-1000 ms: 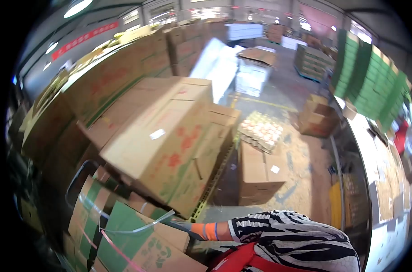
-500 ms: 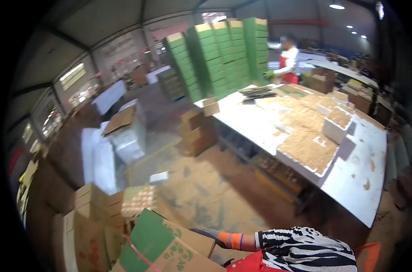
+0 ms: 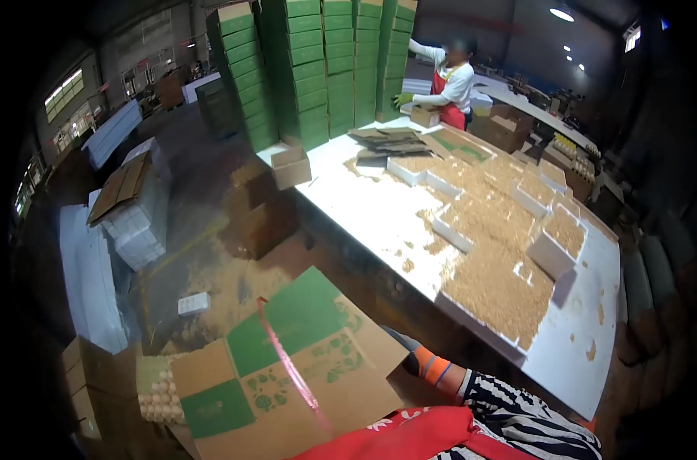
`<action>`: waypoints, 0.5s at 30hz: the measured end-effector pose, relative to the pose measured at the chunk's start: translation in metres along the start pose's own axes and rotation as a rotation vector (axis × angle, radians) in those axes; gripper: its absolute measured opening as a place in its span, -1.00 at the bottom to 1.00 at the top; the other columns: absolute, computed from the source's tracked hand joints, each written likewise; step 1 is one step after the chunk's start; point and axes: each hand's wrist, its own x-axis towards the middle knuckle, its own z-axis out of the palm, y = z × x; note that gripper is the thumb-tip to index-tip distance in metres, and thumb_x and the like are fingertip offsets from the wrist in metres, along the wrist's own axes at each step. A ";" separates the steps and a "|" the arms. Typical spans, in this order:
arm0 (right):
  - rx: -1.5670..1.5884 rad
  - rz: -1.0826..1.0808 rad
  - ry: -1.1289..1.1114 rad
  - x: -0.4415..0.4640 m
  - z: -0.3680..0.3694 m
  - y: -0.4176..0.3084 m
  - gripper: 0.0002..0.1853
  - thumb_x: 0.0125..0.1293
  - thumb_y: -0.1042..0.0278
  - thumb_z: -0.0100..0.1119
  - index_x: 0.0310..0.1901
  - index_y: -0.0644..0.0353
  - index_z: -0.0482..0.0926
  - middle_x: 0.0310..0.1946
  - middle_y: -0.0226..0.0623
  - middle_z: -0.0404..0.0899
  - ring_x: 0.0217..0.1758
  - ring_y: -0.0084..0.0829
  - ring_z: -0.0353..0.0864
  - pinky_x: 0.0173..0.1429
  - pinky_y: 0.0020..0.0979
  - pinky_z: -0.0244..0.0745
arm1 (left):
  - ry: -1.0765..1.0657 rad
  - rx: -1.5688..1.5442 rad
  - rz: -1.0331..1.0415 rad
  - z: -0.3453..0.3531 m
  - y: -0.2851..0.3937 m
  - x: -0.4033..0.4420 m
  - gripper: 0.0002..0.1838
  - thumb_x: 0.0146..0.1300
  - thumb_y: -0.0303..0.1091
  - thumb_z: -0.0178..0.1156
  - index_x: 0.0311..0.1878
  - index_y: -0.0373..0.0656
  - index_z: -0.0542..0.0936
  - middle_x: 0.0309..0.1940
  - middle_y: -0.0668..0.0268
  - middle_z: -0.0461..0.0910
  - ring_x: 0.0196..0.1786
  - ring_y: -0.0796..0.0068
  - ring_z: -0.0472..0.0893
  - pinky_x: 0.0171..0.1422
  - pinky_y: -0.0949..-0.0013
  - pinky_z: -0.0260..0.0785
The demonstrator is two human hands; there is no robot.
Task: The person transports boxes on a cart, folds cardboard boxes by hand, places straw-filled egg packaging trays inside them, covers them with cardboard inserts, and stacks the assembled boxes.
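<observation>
A brown and green cardboard box (image 3: 287, 383) with a pink strap fills the lower middle of the head view, tilted and close against my red apron. My right hand (image 3: 401, 342), in a dark grey glove with an orange cuff, holds the box at its far right edge. The fingers of that hand are mostly hidden behind the box. My left hand is out of view.
A white table (image 3: 563, 368) to the right bears sawdust-filled white foam trays (image 3: 502, 291), flattened cardboard (image 3: 390, 142) and tall stacks of green boxes (image 3: 310, 77). A co-worker (image 3: 452, 84) stands behind it. Egg trays (image 3: 163, 395) and wrapped boxes (image 3: 137, 215) are at left.
The strapped box shows more fully and sits higher in view, with my right hand still at its edge. The view has shifted, and the table and green stacks appear further left.
</observation>
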 end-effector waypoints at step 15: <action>-1.220 -0.408 0.253 0.283 -0.301 -0.071 -0.42 0.32 0.47 0.10 0.37 0.28 0.23 0.32 -0.08 0.36 0.39 -0.30 0.32 0.43 -0.38 0.19 | -0.131 0.271 0.255 0.087 0.133 0.256 -0.63 0.35 -0.05 0.06 -0.04 -0.15 0.60 -0.22 0.28 0.65 -0.22 0.33 0.63 -0.14 0.15 0.48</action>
